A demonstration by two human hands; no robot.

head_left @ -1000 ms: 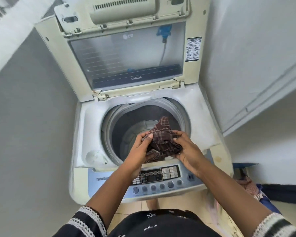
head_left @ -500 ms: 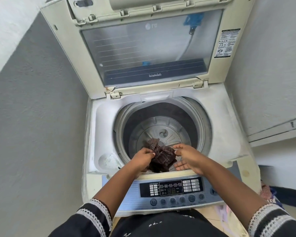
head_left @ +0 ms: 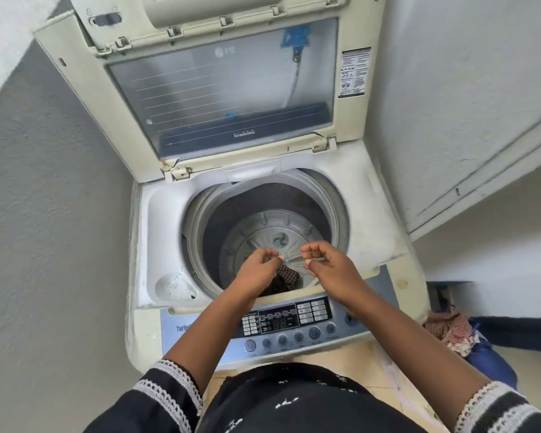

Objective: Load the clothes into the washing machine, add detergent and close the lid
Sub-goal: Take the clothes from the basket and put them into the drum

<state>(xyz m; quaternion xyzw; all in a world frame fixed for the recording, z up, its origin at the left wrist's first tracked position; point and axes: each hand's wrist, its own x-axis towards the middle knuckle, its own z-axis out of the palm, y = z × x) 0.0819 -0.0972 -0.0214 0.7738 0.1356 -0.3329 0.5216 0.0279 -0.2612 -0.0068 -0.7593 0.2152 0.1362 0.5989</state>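
Above the drum rim [head_left: 197, 232], left hand [head_left: 256, 271], right hand [head_left: 331, 264], apart, empty.

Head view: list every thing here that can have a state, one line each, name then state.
lid: open, raised at the back.
drum: uncovered, one garment inside.
checked cloth: released, lying at the drum's near side.
left hand: over the drum, fingers loosely curled, holding nothing.
right hand: over the drum, fingers loosely curled, holding nothing.
control panel: display lit.
clothes pile: on the floor at right, not yet loaded.
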